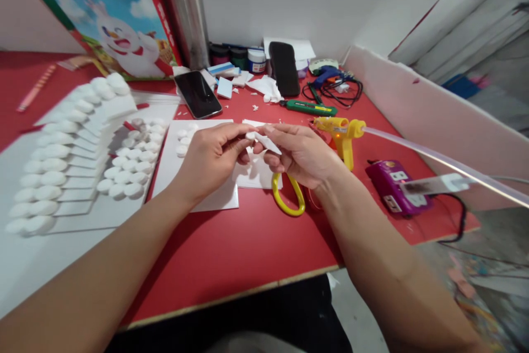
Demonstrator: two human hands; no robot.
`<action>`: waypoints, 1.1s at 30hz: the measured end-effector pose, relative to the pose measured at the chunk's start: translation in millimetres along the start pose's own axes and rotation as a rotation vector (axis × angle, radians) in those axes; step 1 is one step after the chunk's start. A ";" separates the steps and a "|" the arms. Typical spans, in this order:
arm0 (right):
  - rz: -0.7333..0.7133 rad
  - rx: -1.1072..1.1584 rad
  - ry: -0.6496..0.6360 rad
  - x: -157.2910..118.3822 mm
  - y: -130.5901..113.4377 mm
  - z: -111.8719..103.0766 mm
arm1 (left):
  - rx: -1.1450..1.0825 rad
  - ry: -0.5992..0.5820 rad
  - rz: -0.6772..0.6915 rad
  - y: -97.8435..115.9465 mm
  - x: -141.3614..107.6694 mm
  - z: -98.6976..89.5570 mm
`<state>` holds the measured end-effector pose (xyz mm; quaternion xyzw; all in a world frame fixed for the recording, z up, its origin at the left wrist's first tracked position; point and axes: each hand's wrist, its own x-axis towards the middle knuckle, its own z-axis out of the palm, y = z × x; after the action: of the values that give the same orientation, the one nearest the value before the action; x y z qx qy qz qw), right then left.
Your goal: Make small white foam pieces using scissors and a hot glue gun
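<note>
Seemingly midway through the batch, a left hand (212, 157) and right hand (309, 155) grip a small white piece (269, 144) between fingertips above the red tabletop (248, 243); disc-tipped strips (53, 178) lie overlapped at left, loose white discs (124, 177) unattached beside them.

The phones (198, 94) lie behind the hands (256, 155), the glue gun (342, 131) right.

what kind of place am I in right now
Probably a small craft workspace: a yellow glue gun, a green utility knife and rows of white oval pieces lie on the red table.
</note>
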<state>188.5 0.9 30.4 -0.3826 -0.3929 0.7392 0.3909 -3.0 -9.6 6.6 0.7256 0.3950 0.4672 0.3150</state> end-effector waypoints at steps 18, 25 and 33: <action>-0.377 -0.536 0.209 -1.0 6.3 6.4 | -0.030 0.058 -0.089 5.7 0.1 1.0; -0.580 -0.848 0.314 1.0 12.7 4.3 | -0.075 0.092 -0.144 8.9 -1.2 5.2; -0.622 -0.812 0.283 -0.2 19.2 10.8 | 0.070 0.147 -0.056 9.9 -4.1 8.2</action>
<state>173.9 -9.8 17.8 -0.4648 -0.6858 0.3177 0.4613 6.4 -18.7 10.0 0.6886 0.4533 0.4959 0.2728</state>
